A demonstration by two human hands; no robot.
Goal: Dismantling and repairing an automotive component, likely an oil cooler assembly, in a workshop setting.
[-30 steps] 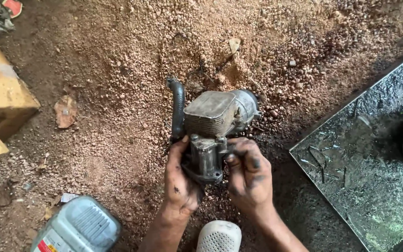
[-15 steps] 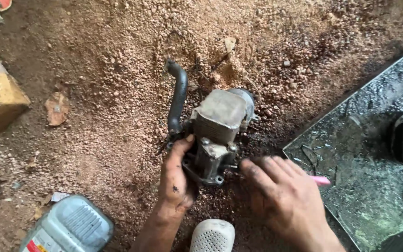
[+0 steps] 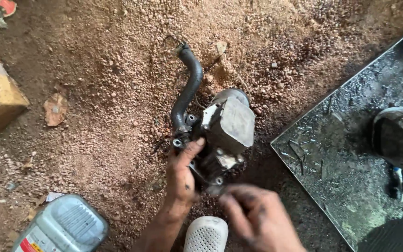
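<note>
The housing (image 3: 225,135) had been tipped over on the gravel (image 3: 117,93) — hose (image 3: 190,84) pointing away. The left hand (image 3: 183,175) gripped its near edge; the right hand (image 3: 257,217) had let go, blurred, fingers loose.

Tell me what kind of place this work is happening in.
Probably an informal outdoor repair spot: reddish gravelly dirt ground, an oil-smeared dark metal sheet, and a greasy grey engine part with black rubber hose steadied by the left hand.

Your left hand (image 3: 181,175) and right hand (image 3: 257,219) are bare, with no gloves or rings. Both are smeared with dark grease. Your forearms show no sleeves.
</note>
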